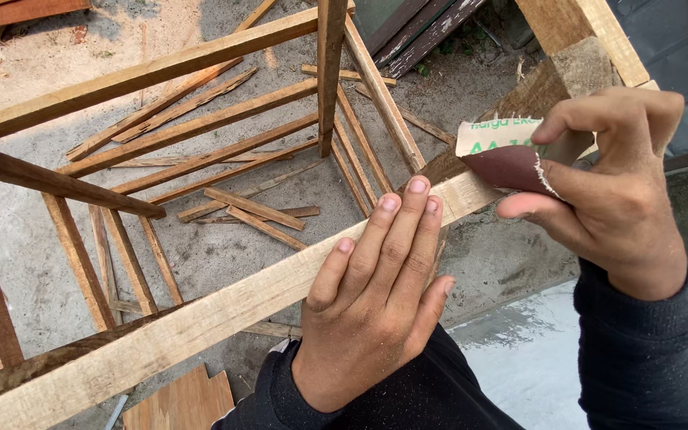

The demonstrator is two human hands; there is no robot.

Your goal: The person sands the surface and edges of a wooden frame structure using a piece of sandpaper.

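your two hands worked one pale wooden rail (201, 322). rail's long axis ran diagonally, lower left to upper right, across wooden frame (121, 80). your left hand (372, 295) lay flat on rail, fingers released, gripping nothing. your right hand (611, 183) pinched one folded sandpaper sheet (507, 159) just above rail's upper end. many wood scraps (252, 209) littered ground below.

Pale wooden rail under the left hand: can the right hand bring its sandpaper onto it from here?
Probably yes: the right hand holds the sandpaper just above the rail, nothing between them.
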